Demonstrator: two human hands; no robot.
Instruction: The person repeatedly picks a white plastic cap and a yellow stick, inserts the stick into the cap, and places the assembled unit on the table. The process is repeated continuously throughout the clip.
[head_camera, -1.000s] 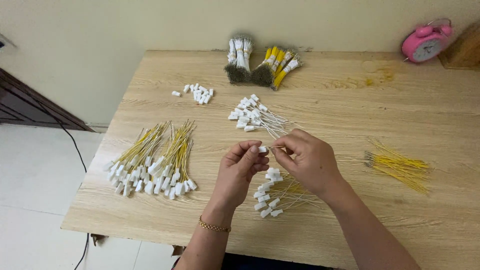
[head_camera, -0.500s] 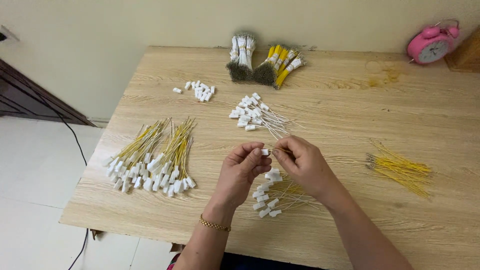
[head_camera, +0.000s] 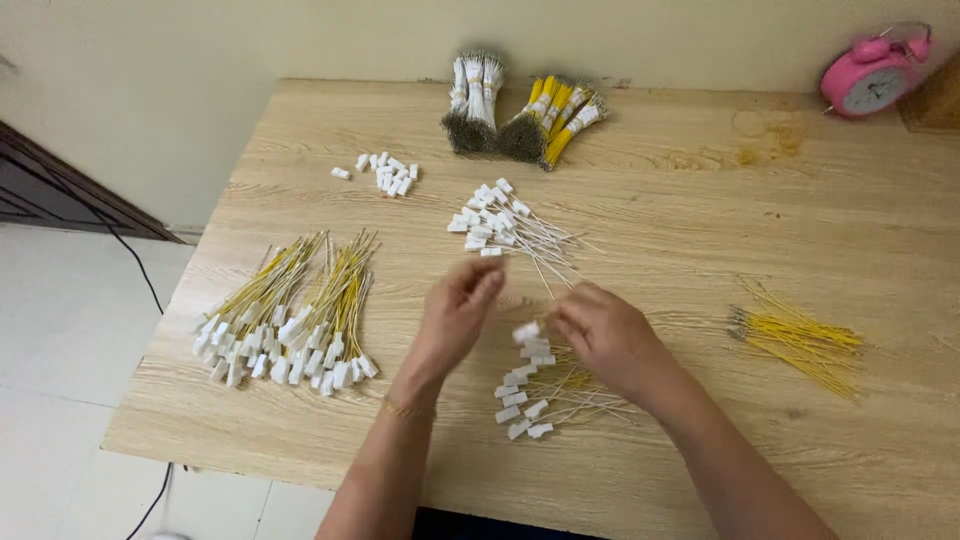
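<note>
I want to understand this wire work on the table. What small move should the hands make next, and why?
Probably the right hand should lay its white connector down on the pile of finished white-wire pieces just below it. The connector is pinched at the fingertips directly above that pile, and the left hand has its fingers apart and appears empty, near the unprocessed white wires.

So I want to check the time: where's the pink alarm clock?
In the head view the pink alarm clock stands at the table's far right corner by the wall, well beyond the loose yellow wires on the right side.
</note>
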